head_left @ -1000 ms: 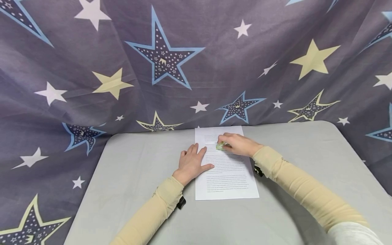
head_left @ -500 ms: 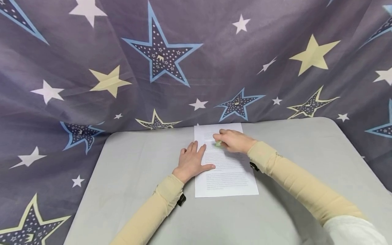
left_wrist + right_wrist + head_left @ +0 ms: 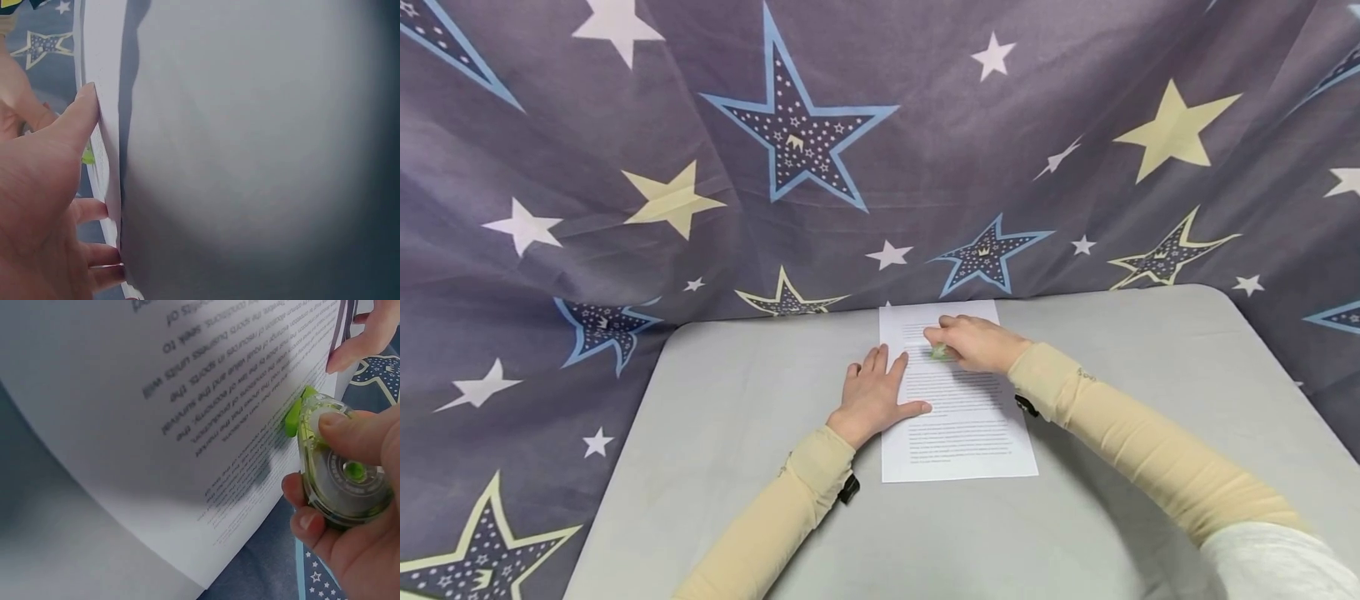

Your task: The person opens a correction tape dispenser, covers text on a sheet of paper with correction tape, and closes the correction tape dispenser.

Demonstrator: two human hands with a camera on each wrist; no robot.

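Observation:
A printed sheet of paper [image 3: 958,462] lies on the grey table, its far edge close to the curtain. My left hand [image 3: 874,396] rests with fingers spread on the sheet's left side, the thumb reaching in over the text. In my right hand [image 3: 981,343] is a correction tape dispenser [image 3: 347,481], a clear case with bright green parts, pinched between thumb and fingers. Its green tip [image 3: 294,419] is at the printed lines in the upper part of the sheet; whether it touches the paper I cannot tell. From the head view the fingers cover most of the dispenser.
The grey table [image 3: 745,400] extends to both sides of the sheet. Behind it hangs a dark curtain [image 3: 850,242] with star patterns, meeting the table's far edge. Beige sleeves [image 3: 1105,408] cover both forearms, and a black wrist camera [image 3: 848,488] sits under the left one.
Over the second, my right hand has shifted slightly left across the text with the correction tape dispenser. The left hand stays put on the sheet. The head view has tilted a little.

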